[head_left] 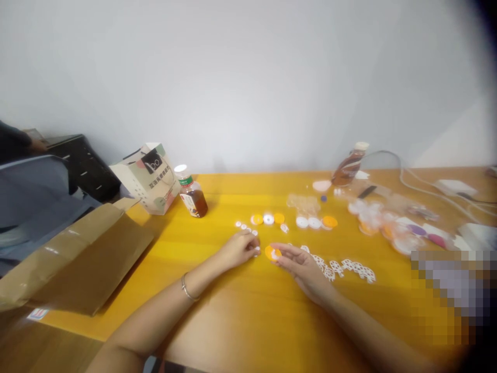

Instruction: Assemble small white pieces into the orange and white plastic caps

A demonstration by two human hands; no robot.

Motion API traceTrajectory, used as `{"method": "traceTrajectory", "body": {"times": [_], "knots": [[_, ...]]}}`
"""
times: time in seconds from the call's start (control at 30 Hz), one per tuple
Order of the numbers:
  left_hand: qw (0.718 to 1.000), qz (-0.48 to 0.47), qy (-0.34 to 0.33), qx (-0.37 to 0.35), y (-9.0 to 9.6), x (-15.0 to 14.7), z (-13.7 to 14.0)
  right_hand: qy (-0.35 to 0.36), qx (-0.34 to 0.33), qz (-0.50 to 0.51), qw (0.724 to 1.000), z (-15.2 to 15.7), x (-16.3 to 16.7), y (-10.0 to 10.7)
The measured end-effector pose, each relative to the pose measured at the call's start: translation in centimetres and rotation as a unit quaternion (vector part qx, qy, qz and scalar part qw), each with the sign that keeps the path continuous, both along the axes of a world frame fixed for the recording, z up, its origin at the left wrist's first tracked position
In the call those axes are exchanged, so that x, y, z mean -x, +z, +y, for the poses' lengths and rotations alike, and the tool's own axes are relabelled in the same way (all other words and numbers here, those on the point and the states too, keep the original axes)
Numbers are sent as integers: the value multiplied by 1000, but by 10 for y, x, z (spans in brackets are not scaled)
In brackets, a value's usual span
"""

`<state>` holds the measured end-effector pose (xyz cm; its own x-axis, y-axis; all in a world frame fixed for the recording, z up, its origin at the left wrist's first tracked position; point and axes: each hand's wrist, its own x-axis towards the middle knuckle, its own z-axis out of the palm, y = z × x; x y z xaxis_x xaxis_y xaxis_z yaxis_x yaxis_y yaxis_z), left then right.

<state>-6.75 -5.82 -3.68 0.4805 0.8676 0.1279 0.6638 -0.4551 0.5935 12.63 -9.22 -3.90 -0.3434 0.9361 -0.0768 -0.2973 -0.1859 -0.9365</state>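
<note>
My right hand (305, 269) grips an orange disc (268, 252) with a white part on its face, fingertips on its right edge. Just left of it, my left hand (238, 249) has thumb and fingers pinched together on a small white piece (257, 250). Several small white round pieces (244, 226) lie beyond the left hand. A row of orange and white discs (268, 219) sits farther back, and more white discs (302, 222) with an orange disc (330, 223) lie to its right. White openwork plastic parts (359, 269) are spread beside my right hand.
An open cardboard box (93, 254) and a paper bag (153, 181) stand at left, near a bottle of dark drink (192, 194). Another bottle (349, 166) leans at back right. Plastic-wrapped pieces (396, 230) and white cables (423, 186) occupy the right side.
</note>
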Motion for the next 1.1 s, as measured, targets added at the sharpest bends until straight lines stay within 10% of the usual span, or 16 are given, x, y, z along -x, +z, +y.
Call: {"method": "traceTrajectory", "body": {"times": [1.1], "knots": [[986,-166,13,-1,18,-16,-14,-6,-96,-113,989,5,2,-6]]}}
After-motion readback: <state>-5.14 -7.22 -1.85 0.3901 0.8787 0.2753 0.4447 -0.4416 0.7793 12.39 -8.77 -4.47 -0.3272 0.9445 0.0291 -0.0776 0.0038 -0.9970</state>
